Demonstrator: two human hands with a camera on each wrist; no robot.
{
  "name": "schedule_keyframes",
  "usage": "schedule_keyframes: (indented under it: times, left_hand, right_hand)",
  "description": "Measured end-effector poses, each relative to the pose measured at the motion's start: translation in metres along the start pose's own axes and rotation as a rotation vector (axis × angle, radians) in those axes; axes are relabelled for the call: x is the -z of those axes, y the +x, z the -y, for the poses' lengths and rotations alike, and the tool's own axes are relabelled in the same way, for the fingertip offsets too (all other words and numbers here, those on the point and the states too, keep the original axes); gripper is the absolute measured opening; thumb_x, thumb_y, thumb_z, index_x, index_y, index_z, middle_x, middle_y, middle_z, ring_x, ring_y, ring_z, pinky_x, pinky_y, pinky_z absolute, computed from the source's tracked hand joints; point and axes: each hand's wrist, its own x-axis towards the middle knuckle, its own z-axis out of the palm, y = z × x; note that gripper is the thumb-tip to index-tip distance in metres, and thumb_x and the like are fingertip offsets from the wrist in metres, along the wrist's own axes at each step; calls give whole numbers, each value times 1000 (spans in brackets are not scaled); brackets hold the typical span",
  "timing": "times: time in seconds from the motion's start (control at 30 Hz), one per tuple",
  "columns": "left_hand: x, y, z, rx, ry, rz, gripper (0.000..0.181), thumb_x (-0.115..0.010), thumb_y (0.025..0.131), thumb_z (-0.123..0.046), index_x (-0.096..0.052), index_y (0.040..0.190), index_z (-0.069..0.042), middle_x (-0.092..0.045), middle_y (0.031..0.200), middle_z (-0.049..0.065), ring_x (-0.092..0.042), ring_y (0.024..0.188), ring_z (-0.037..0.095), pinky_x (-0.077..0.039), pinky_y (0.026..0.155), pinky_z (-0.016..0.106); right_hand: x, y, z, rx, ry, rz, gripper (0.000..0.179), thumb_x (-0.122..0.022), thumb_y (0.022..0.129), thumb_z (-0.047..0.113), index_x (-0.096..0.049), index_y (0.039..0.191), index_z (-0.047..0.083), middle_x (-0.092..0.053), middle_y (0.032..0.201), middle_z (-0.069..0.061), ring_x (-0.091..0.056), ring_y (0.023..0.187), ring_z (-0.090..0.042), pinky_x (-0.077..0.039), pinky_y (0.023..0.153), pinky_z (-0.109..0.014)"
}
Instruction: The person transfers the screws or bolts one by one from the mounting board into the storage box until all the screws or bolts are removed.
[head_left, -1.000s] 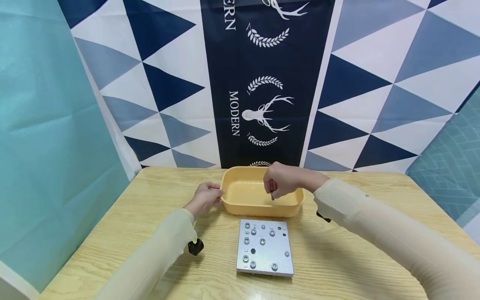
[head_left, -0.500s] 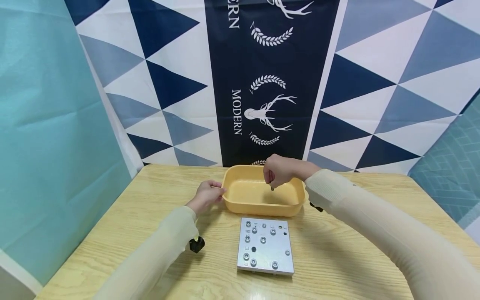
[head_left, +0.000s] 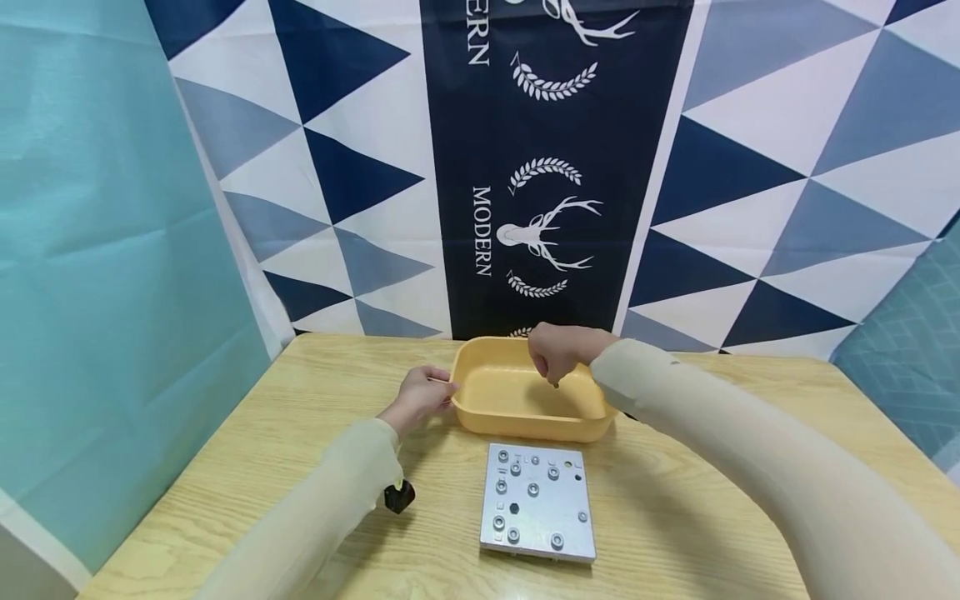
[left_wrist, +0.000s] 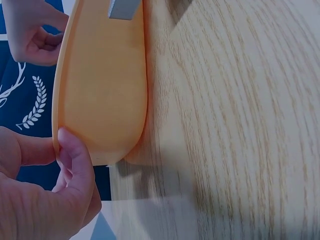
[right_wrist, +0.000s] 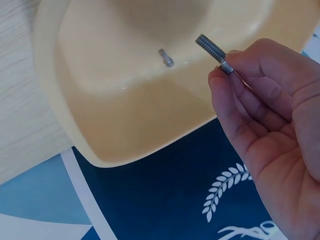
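My left hand (head_left: 422, 395) pinches the left rim of a yellow plastic bin (head_left: 525, 428); in the left wrist view, thumb and fingers (left_wrist: 75, 155) hold its edge. Over the bin, my right hand (head_left: 558, 352) grips a small metal screw. The right wrist view shows that screw (right_wrist: 212, 48) between thumb and fingertips, its threaded end pointing out. Another, smaller-looking screw (right_wrist: 166, 58) lies on the bin's floor. In front of the bin rests a silver metal plate (head_left: 547, 512) with several socket-head screws set in it and a few open holes.
The wooden table (head_left: 337, 375) carries the bin and plate. A patterned cloth (head_left: 375, 167) hangs right behind the table's back edge, and a teal sheet (head_left: 127, 275) stands along the left. A black wrist camera (head_left: 399, 497) sits under the left sleeve.
My right hand, still gripping the screw, has moved slightly toward the back of the bin. The left hand keeps its hold on the rim. The head view has shifted a little.
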Motion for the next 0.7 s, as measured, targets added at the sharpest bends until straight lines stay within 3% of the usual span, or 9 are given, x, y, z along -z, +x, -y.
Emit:
schedule_keyframes:
  times: [0.2, 0.43, 0.53, 0.7]
  left_hand:
    - [0, 3, 3, -7, -9, 0, 22, -62, 89, -2, -57, 109, 5, -55, 92, 9, -56, 68, 10, -56, 64, 19]
    - [-2, 2, 3, -4, -13, -1, 22, -63, 89, -2, -57, 109, 5, -57, 94, 11, -58, 70, 12, -55, 62, 17]
    - [-2, 2, 3, -5, -17, 1, 23, -63, 88, -2, -57, 109, 5, -57, 94, 11, -59, 70, 11, -54, 59, 16]
    - [-1, 3, 3, -1, -18, -4, 23, -64, 88, -3, -57, 109, 4, -57, 93, 10, -58, 69, 11, -51, 55, 14]
  right_hand:
    - [-3, 12, 1, -20, -53, 22, 15, -73, 66, -3, -67, 59, 9, -55, 55, 9, -43, 51, -3, -36, 45, -13]
    - [-1, 14, -7, -43, -75, -51, 11, -69, 65, -6, -69, 66, 5, -60, 63, 3, -45, 56, -7, -38, 48, -15]
    - [3, 13, -12, -90, -57, -65, 16, -63, 65, -7, -70, 73, 4, -62, 69, 1, -49, 61, -10, -42, 51, -17]
    - [12, 8, -13, -42, -6, -131, 20, -68, 65, -2, -72, 84, 2, -70, 79, -5, -61, 70, -14, -55, 62, -24]
